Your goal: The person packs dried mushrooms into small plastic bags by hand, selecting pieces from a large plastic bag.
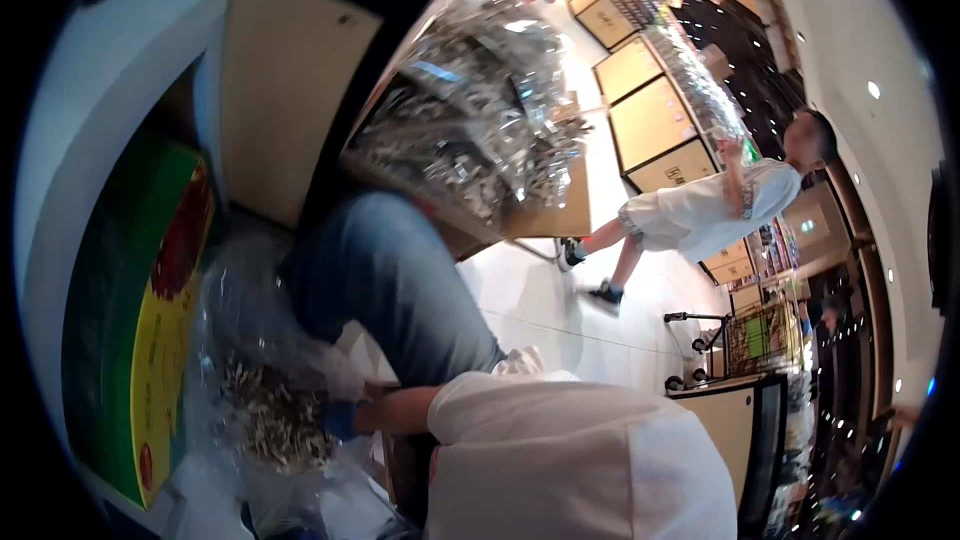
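The view is tipped on its side. My right hand (342, 420), in a blue glove, is at the edge of a large clear plastic bag (225, 305). Inside lies a heap of small, thin, grey and pale pieces (275, 415), too blurred to name. The glove touches or nearly touches the heap; its fingers are hidden, so whether they are closed does not show. A white sleeve (540, 430) covers my upper arm, and my jeans-clad leg (390, 270) is bent beside the bag. My left hand is out of view.
A green and yellow printed box (150, 340) stands by the bag. An open cardboard box (560, 205) is heaped with shiny clear packets (480, 100). Across the pale tiled floor (520, 290), a person in white (735, 200) is near wooden display counters (650, 120) and a trolley (745, 340).
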Motion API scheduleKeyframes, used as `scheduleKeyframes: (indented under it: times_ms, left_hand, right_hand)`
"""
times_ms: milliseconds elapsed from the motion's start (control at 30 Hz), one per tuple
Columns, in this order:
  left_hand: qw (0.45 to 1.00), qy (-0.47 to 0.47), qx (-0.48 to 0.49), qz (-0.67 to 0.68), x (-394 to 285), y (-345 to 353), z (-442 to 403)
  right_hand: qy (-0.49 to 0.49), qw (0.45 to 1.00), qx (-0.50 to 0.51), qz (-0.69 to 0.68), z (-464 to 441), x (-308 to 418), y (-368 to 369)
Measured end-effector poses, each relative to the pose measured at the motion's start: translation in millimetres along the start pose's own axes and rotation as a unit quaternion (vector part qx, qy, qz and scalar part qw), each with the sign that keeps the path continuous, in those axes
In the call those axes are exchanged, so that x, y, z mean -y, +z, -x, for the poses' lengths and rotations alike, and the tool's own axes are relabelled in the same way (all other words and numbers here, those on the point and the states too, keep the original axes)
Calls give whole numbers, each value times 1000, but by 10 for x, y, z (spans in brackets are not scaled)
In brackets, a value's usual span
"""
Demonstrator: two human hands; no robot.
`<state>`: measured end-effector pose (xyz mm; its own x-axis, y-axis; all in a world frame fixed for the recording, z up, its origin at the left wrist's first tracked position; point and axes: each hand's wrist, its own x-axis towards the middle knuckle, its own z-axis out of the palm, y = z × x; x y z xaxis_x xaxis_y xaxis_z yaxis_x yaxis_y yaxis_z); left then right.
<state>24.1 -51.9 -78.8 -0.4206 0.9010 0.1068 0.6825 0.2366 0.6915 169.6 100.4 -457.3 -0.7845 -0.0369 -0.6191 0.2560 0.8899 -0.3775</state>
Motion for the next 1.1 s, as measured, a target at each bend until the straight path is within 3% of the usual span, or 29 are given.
scheduleKeyframes:
  times_ms: [33,100,133,167,200,333,367,433,533,567,633,667,733,767,833,967,1000,1100]
  left_hand:
    - [1000,-23,13,-11,-51,-50,-61]
    - [994,-103,38,-2,-178,-159,-205]
    - [976,-212,26,-39,-139,-55,177]
    - [984,-151,59,-68,-126,-86,56]
    - [986,-160,36,-30,-151,-35,38]
    - [990,-141,28,11,125,165,-3]
    - [987,-160,25,10,135,160,116]
    - [990,-140,-28,14,226,233,186]
    - [987,-157,-26,16,-12,171,196]
    - [987,-155,-23,34,2,136,177]
    - [990,-142,-24,0,83,12,87]
    - [991,-132,-12,13,99,-13,71]
    - [992,-120,-23,25,91,30,74]
    - [991,-123,-38,25,76,78,83]
    - [989,-136,-43,26,78,125,70]
    - [985,-166,-26,29,36,129,50]
    - [984,-173,-24,31,14,128,61]
    - [987,-155,-39,33,5,216,103]
  right_hand:
    - [-53,997,20,43,-64,10,-43]
    - [-50,998,-36,16,-138,-31,31]
    - [-39,996,-68,-29,-159,-35,35]
    - [-20,990,-109,-91,-181,-157,-64]
    - [8,972,-160,-174,-190,-322,-219]
    - [122,810,-342,-460,-459,-863,-945]
    - [142,779,-357,-495,-447,-930,-1104]
    - [246,755,-288,-535,-513,-964,-1450]
    - [180,725,-288,-600,-531,-1007,-1698]
    - [179,729,-282,-597,-687,-1044,-1634]
    - [47,834,-242,-494,-1025,-1020,-1382]
    - [50,833,-239,-496,-1042,-881,-1384]
    - [-41,963,-171,-206,-980,-613,-1421]
    - [-39,962,-169,-210,-907,-549,-1429]
    - [-84,993,-85,12,-794,-469,-1495]
    - [-113,992,-28,51,-565,-519,-1515]
    - [-131,986,-77,72,-550,-653,-1336]
    - [-147,983,-53,94,-514,-707,-1315]
